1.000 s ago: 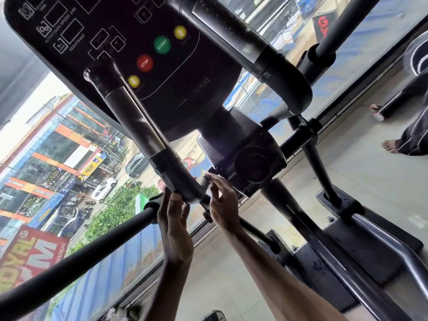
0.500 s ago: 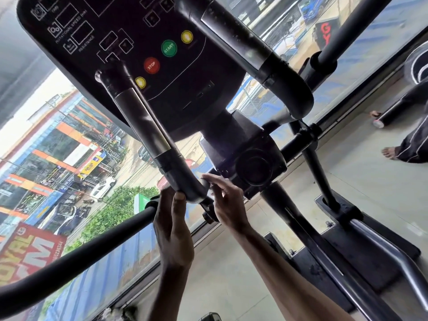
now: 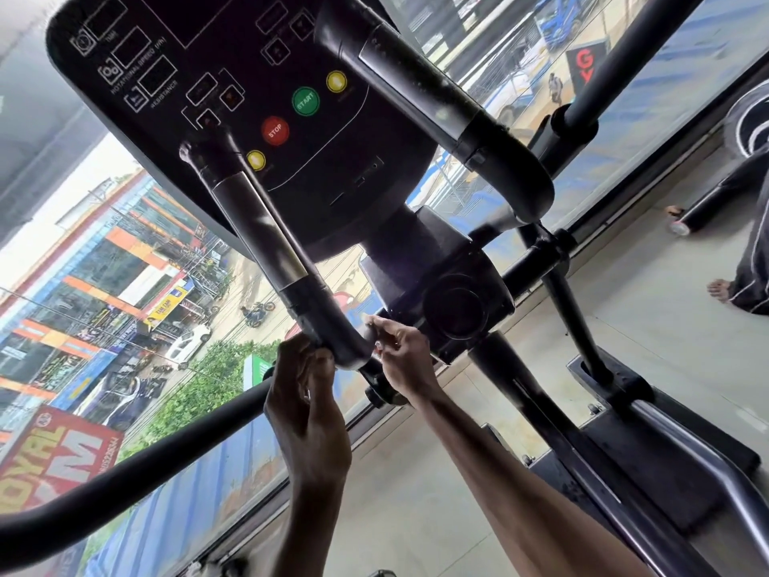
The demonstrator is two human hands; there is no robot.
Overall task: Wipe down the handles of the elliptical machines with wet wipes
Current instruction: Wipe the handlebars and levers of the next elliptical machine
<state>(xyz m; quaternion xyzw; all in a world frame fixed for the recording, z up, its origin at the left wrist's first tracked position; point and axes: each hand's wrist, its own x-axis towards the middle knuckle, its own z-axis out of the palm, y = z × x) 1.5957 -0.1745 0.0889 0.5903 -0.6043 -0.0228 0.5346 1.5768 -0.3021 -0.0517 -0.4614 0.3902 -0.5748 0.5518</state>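
The left hand [image 3: 306,395] is gripping the near bend of the handle [image 3: 326,322] below the console [image 3: 199,56] while the right hand [image 3: 403,356] is curling against its right side, hold unclear.

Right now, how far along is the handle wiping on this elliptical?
Possibly done: the upper handle looks wet-speckled. In hand: the left hand grips the lower handle at its bend, the right hand beside it; no wipe plainly visible. Left: the long bar shows no wetness.
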